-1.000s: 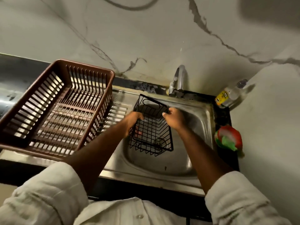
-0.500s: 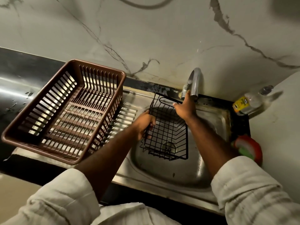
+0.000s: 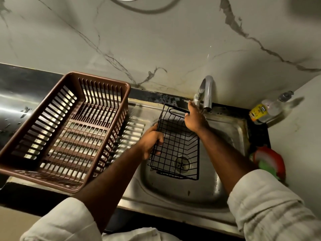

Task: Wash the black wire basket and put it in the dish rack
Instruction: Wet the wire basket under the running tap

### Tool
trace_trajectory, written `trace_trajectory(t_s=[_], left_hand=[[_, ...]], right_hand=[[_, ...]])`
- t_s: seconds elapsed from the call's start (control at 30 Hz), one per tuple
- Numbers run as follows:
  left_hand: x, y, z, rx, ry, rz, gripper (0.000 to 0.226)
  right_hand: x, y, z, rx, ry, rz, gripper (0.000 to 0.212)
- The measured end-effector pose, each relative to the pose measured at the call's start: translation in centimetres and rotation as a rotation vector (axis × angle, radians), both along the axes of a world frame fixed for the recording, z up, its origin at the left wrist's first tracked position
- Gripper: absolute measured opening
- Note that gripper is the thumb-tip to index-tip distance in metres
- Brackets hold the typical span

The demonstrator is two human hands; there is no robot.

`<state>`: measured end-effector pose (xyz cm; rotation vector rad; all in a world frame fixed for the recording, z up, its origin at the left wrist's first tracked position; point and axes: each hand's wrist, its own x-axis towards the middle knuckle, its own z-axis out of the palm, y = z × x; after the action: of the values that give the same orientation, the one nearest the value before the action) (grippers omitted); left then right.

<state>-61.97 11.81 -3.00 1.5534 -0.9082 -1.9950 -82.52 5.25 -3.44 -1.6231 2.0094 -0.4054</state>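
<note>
A dark stone counter [image 3: 26, 79] runs across the middle of the frame from the left edge, with a stainless steel sink unit [image 3: 173, 214] set into it at centre and lower right. On the ribbed drainboard [image 3: 137, 126], left of centre, stands a brown slotted plastic dish rack [image 3: 34, 179], its left end reaching out over the dark counter. The basin [image 3: 231, 136] sits right of centre, its round drain [image 3: 182, 163] at the bottom. A chrome faucet [image 3: 207, 91] rises from the back edge. At the right, a clear bottle [image 3: 267, 110] with a yellow label sits in the back corner, and below it a red and green item [image 3: 271, 160] lies beside the basin
</note>
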Motion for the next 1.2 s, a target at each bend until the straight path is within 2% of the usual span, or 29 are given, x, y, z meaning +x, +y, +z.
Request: trace_trajectory(t_s=[0.1,0.2,0.27,0.37,0.53,0.67,0.87,0.97,1.1,1.2], left_hand=[[0.2,-0.1,-0.2,-0.005,0.016,-0.001,0.085],[0.6,0.0,-0.4,-0.021,0.048,-0.013,0.073],[0.7,0.1,-0.7,-0.004,0.052,-0.004,0.073],[0.6,0.3,-1.3,0.032,0.013,0.003,0.080],[0.3,0.8,-1.5,0.079,0.010,-0.010,0.078],[0.3,0.9,-1.1,0.104,0.055,-0.021,0.057],[0.5,0.8,-1.0,0.167,0.043,-0.021,0.036],[0.5,0.9,-1.1,0.190,0.017,-0.027,0.032],[-0.4,0.5,-1.0,0.149,-0.062,-0.045,0.020],[-1.3,-0.1,-0.9,0.121,-0.090,-0.025,0.029]], right_hand=[[-0.7,-0.1,-0.5,-0.050,-0.131,0.005,0.058],[-1.8,0.3,-2.2,-0.131,-0.467,-0.273,0.046],[-2.6,0.8,-3.2,-0.128,-0.593,-0.432,0.035],[-3.3,1.6,-3.8,-0.070,-0.717,-0.507,0.022],[-3.8,1.9,-4.2,-0.033,-0.634,-0.476,0.024],[-3.5,1.8,-2.8,-0.034,-0.497,-0.351,0.029],[-2.8,1.2,-1.6,0.010,-0.437,-0.303,0.031],[-2.9,1.2,-1.6,0.041,-0.421,-0.263,0.024],[-3.0,1.3,-1.0,0.026,-0.294,-0.130,0.008],[-2.9,1.2,-0.7,-0.068,-0.277,-0.170,0.017]])
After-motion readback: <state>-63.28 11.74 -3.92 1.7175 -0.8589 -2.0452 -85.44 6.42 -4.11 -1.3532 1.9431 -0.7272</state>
